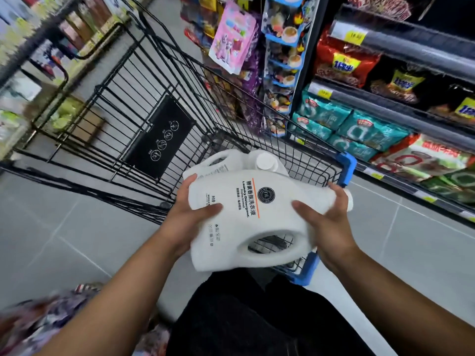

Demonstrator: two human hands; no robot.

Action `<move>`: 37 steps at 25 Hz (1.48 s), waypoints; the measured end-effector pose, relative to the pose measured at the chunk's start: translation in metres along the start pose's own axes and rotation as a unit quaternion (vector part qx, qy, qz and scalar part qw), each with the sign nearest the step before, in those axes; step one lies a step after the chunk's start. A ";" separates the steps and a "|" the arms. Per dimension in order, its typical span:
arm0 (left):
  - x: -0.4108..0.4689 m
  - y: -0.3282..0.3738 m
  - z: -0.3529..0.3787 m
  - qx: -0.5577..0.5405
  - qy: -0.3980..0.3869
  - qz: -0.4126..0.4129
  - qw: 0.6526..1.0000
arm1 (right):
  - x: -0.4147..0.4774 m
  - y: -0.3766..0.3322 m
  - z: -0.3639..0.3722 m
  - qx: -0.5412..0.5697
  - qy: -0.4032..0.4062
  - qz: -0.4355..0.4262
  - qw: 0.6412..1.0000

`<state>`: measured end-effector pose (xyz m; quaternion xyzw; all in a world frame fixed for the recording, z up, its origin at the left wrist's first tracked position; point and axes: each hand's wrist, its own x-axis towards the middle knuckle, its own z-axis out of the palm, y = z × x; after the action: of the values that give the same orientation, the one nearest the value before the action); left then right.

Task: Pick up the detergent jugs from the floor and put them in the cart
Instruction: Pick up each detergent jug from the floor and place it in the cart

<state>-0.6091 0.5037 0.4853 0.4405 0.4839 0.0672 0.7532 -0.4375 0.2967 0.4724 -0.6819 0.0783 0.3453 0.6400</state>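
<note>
I hold a white laundry detergent jug on its side over the near end of the black wire cart. My left hand grips the jug's base end. The neck end, close to the cap, is in my right hand. The jug's handle hole faces me, and the label with an orange line faces up. A second white jug with a white cap lies inside the cart basket, just beyond the held one and partly hidden by it.
The cart has blue corner bumpers and a black folded child-seat panel. Store shelves with snack bags stand close on the right, hanging packets ahead, more shelving on the left. Grey tiled floor surrounds the cart.
</note>
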 end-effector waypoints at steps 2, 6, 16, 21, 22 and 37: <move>0.015 0.017 -0.005 0.021 -0.018 0.001 1.000 | 0.005 0.001 0.014 0.009 0.015 0.004 1.000; 0.048 0.048 -0.020 0.070 -0.030 0.001 0.997 | 0.014 0.000 0.048 0.043 0.043 0.008 0.998; 0.120 0.059 -0.045 0.134 -0.079 -0.010 0.988 | 0.038 0.034 0.096 0.029 0.135 0.007 0.990; 0.152 0.026 -0.048 0.196 -0.078 -0.051 0.976 | 0.056 0.074 0.107 -0.050 0.199 0.054 0.977; 0.158 0.019 -0.049 0.218 -0.080 -0.054 0.971 | 0.060 0.081 0.106 -0.060 0.202 0.059 0.976; 0.173 -0.007 -0.051 0.466 -0.012 0.021 0.885 | 0.075 0.110 0.090 0.028 0.131 0.108 0.985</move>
<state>-0.5611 0.6209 0.3571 0.7516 0.4411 -0.1549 0.4653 -0.4755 0.3865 0.3446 -0.6905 0.2439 0.3179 0.6022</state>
